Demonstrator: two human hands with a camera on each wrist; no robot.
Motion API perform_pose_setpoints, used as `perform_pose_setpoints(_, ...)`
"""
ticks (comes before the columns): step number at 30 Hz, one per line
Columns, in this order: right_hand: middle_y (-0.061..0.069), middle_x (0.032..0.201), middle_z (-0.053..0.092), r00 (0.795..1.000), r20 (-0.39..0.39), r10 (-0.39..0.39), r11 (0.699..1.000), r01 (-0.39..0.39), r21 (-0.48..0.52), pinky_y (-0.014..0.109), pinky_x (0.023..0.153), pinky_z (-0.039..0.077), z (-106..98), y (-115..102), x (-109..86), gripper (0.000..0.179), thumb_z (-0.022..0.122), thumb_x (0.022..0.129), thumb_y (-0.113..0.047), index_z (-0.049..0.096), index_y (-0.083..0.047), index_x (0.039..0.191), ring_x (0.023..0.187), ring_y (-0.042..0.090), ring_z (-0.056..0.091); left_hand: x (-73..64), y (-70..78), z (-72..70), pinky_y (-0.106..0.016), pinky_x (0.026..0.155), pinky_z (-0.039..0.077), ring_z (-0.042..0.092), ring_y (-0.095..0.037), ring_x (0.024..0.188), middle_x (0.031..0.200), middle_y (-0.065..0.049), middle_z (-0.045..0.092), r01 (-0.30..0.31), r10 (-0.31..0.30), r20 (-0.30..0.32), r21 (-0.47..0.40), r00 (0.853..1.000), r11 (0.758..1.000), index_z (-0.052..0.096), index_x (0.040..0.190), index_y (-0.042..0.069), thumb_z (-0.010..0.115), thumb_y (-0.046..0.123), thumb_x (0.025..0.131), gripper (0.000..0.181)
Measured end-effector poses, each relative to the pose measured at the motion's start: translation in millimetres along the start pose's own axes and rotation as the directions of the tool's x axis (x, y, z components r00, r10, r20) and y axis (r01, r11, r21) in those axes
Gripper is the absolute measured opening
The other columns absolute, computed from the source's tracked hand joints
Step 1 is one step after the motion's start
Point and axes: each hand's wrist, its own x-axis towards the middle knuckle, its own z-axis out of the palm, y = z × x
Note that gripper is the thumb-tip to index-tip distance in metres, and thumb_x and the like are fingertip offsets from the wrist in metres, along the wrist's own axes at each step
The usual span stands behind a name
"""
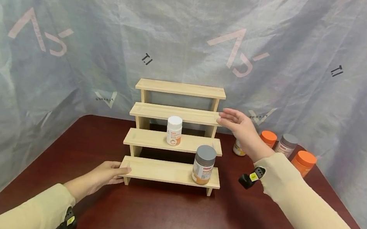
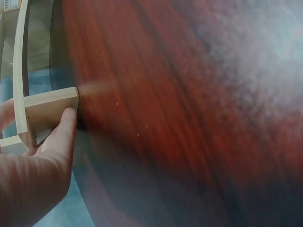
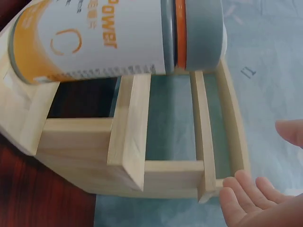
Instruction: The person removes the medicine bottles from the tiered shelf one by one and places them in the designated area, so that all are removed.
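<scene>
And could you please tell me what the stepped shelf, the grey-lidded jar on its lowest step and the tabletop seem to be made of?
Stepped shelf: wood, seemingly unvarnished, given its pale, matte, grained look. Grey-lidded jar: probably plastic, judging by its smooth, dull lid. Tabletop: glossy wood or perhaps laminate, with dark streaks and bright glare.

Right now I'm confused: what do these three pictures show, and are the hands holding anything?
No robot here: someone is working bare-handed. The big picture comes from a camera on their head; the others come from cameras worn on each wrist. On the dark table stands a wooden rack like little stairs. A white bottle and a grey-lidded jar sit on its steps, and more jars stand to the right. The left hand grips the end of the lowest step. The right hand, near the rack, holds nothing.
</scene>
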Motion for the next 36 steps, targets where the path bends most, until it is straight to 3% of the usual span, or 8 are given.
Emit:
perform_pose_setpoints(6,0.012,0.150,0.041,0.998,0.061,0.017,0.999,-0.015,-0.038,0.050,0.122,0.022,10.6,-2.0,2.5,0.066,0.064,0.095,-0.024,0.031,-0.008,0.150,0.141,0.027,0.035,-0.6,1.0,-0.2,-0.041,0.098,0.054,0.057,-0.038,0.121,0.130,-0.030,0.055,0.029,-0.029,-0.018,0.029,0.999,0.999,0.038,0.137,-0.017,0.065,0.029,0.093,0.069)
perform_pose_setpoints(14,0.009,0.148,0.044,0.995,0.095,-0.017,0.998,0.023,-0.063,0.051,0.119,0.027,29.3,-14.9,1.9,0.065,0.067,0.092,-0.025,0.036,-0.012,0.147,0.138,0.026,0.040,-2.3,-1.1,-3.8,-0.045,0.102,0.050,0.055,-0.040,0.123,0.134,-0.033,0.051,0.040,-0.040,-0.006,0.094,0.999,0.995,0.031,0.139,-0.020,0.062,0.032,0.094,0.075)
perform_pose_setpoints(21,0.009,0.148,0.044,0.981,0.192,0.016,0.983,0.019,-0.181,0.050,0.114,0.037,48.7,-18.8,6.0,0.071,0.069,0.090,-0.027,0.033,-0.011,0.150,0.137,0.027,0.041,-0.5,-1.4,-2.6,-0.047,0.104,0.048,0.053,-0.041,0.125,0.134,-0.033,0.050,0.023,-0.023,-0.002,0.106,1.000,0.994,0.032,0.139,-0.020,0.060,0.033,0.096,0.073)
perform_pose_setpoints(25,0.012,0.146,0.046,0.969,0.245,0.034,0.980,0.016,-0.196,0.046,0.113,0.039,61.7,-20.4,10.5,0.073,0.071,0.089,-0.024,0.033,-0.009,0.149,0.136,0.028,0.042,0.4,-2.7,-3.1,-0.048,0.104,0.048,0.052,-0.041,0.125,0.135,-0.033,0.050,0.029,-0.028,-0.009,0.103,1.000,0.994,0.033,0.139,-0.019,0.060,0.033,0.096,0.073)
perform_pose_setpoints(36,0.014,0.137,0.051,0.956,0.277,0.099,0.952,-0.010,-0.307,0.044,0.110,0.042,87.2,-27.3,26.0,0.066,0.074,0.086,-0.020,0.042,-0.005,0.141,0.128,0.029,0.049,1.1,-1.7,-2.6,-0.047,0.104,0.048,0.053,-0.040,0.125,0.134,-0.033,0.051,0.032,-0.030,-0.017,0.108,0.999,0.994,0.035,0.138,-0.019,0.061,0.033,0.095,0.073)
